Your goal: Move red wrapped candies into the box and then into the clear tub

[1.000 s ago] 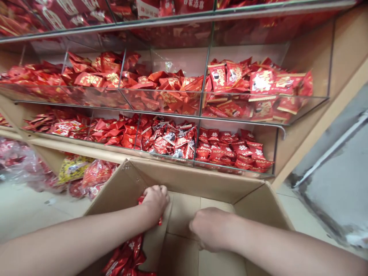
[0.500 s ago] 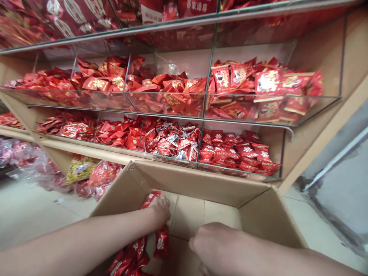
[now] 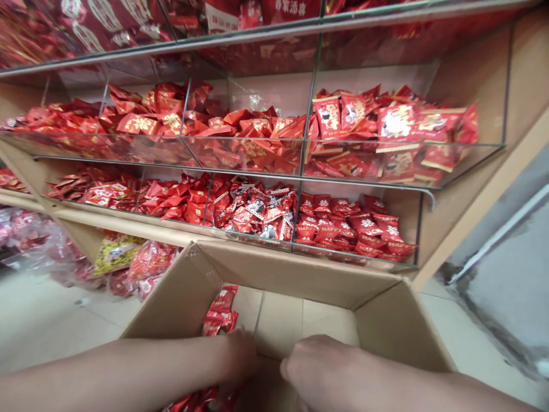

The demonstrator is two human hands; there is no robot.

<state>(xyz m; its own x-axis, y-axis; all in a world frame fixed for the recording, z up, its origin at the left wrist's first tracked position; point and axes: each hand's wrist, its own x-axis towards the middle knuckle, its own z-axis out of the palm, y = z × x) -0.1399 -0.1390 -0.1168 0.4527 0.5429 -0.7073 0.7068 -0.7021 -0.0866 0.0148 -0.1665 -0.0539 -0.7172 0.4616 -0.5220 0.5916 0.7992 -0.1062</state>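
"What has moved?"

"The left hand (image 3: 241, 356) has drawn toward the near side of the open brown cardboard box (image 3: 291, 270), baring small glossy red packets with pale print (image 3: 220, 322) along the box's left wall. The right hand (image 3: 319, 369) hardly shifts."

"What is in each grip?"

"I can't tell. The left one is blurred and its fingertips are hidden; the right one curls over the box's floor, its underside out of sight."

"Any more packets?"

"Yes, others show in the box's near-left part, below the left forearm."

"What could go wrong?"

"The wrappers look slick, so a hasty sweep might let one slip or knock the bared ones askew. The left forearm appears to cross the box's left rim; a bump there could shove the box against the glass-fronted wooden shelf (image 3: 141, 224) just beyond its far wall."
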